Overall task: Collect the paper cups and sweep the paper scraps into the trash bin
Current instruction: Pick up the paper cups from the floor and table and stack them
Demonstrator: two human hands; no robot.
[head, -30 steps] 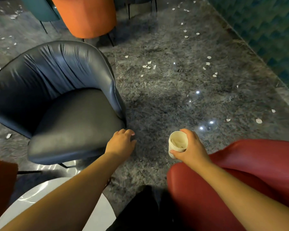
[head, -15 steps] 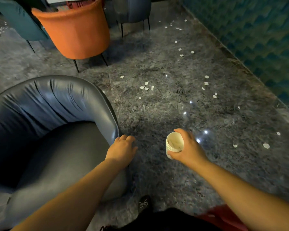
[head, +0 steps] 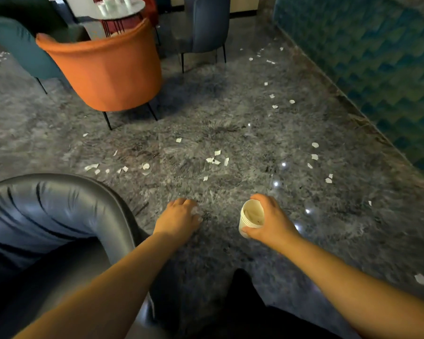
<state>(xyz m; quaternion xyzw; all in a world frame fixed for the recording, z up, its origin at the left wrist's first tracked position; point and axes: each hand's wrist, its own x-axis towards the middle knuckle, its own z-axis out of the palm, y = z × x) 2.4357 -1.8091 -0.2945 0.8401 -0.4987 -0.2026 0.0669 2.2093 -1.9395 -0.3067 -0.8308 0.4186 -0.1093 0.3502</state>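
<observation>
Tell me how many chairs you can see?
4: black chair near left, orange chair ahead, teal chair far left, blue chair at back. Others may be hidden.

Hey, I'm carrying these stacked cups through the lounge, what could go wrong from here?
The stack of paper cups sits tilted in your right hand, so a cup could slip out. Paper scraps litter the glossy floor ahead; you might slip or scatter them. The dark armchair sits close by your left hand, an easy bump.

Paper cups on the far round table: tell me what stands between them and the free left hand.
The orange chair stands directly between the left hand and the paper cups on the round table, its back in front of that table. Scrap-strewn floor lies before it.
</observation>
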